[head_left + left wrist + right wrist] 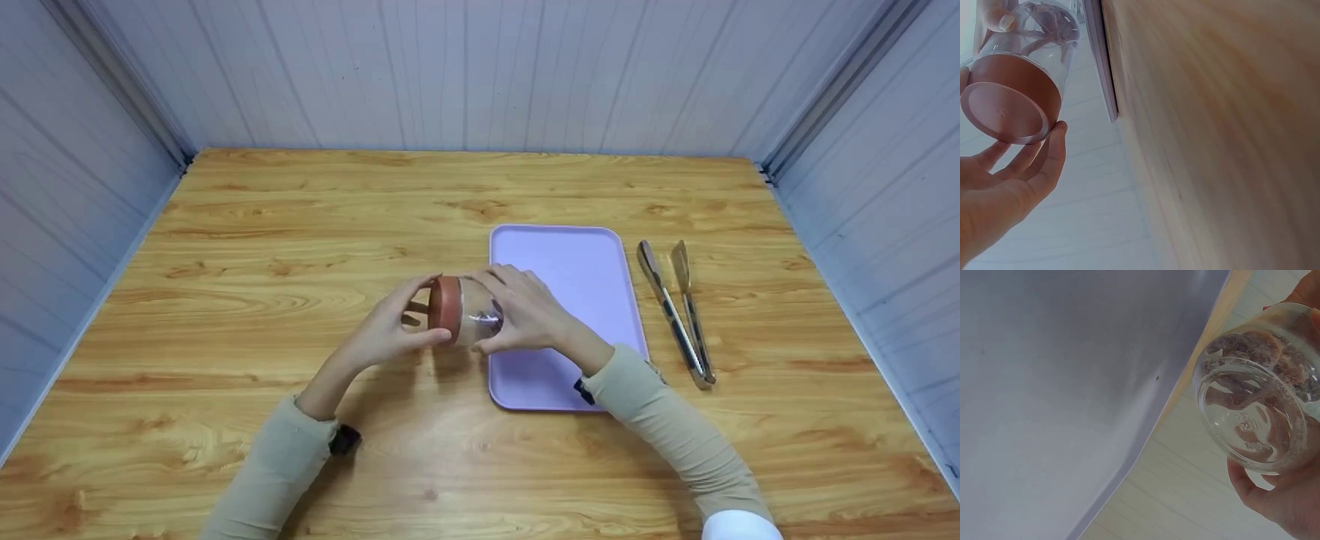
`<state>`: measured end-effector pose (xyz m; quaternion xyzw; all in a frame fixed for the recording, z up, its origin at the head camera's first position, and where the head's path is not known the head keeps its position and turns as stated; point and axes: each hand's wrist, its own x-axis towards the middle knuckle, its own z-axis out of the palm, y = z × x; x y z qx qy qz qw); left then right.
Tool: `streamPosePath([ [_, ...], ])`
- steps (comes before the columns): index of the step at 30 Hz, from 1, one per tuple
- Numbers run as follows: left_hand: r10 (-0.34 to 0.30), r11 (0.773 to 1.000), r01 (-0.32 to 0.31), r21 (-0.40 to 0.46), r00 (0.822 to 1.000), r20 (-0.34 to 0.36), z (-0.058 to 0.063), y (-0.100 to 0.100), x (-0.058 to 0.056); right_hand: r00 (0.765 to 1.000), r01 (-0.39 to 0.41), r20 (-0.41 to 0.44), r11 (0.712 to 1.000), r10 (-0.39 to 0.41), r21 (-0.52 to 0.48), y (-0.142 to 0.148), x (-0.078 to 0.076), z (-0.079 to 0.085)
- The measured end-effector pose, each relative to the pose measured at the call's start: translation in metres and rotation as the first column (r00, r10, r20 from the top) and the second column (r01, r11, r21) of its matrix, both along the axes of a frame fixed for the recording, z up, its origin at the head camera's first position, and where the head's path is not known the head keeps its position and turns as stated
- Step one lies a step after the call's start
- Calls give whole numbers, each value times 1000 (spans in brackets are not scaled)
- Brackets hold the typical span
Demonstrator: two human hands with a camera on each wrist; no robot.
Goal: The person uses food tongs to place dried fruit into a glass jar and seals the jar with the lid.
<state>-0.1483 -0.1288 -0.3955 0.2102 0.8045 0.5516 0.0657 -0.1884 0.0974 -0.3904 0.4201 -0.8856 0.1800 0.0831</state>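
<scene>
A clear jar (pixel 474 324) with a reddish-brown lid (pixel 446 309) is held on its side above the table, lid towards the left. My left hand (pixel 386 330) grips the lid by its rim, with the thumb on the near side and the fingers on the far side. The right hand (pixel 529 311) holds the jar body around its base end. Through the jar's wall in the right wrist view, dark brownish dried pieces (pixel 1264 354) lie along one side. The left wrist view shows the lid's flat top (pixel 1005 112) with the left fingertips against its edge.
A lilac tray (pixel 562 255) lies under the right hand and forearm. To its right, metal tongs (pixel 679 322) lie spread on the wooden table (pixel 225 322). Pale panelled walls (pixel 465 75) stand behind and at both sides.
</scene>
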Motion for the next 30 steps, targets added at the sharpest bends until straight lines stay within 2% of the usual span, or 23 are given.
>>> streamPosePath([
  [5, 32, 999, -31, -37, 999, 18, 26, 6, 12, 1000, 7, 1, 1000, -7, -12, -1, 0, 1],
  [7, 54, 997, -53, -49, 998, 30, 22, 7, 10, 1000, 13, 1, 1000, -13, -13, -1, 0, 1],
  [12, 108, 993, -103, -63, 992, 70, -3, 5, -2, 1000, 16, -2, 1000, -16, -13, -1, 1, 2],
  [15, 126, 990, -121, -68, 988, 88, -3, 5, -2, 1000, 13, -8, 1000, -13, -19, -2, 1, 1],
  [19, 130, 990, -125, -71, 989, 71, 1, 6, 0, 1000, 9, -13, 1000, -9, -28, -2, 1, 0],
  [26, 99, 994, -97, -53, 995, 25, 26, 10, 12, 1000, 0, -9, 999, 0, -36, -2, 1, 0],
  [30, 89, 994, -90, -68, 996, -18, 13, 6, 6, 1000, -11, -9, 999, 10, -42, -2, 1, 0],
])
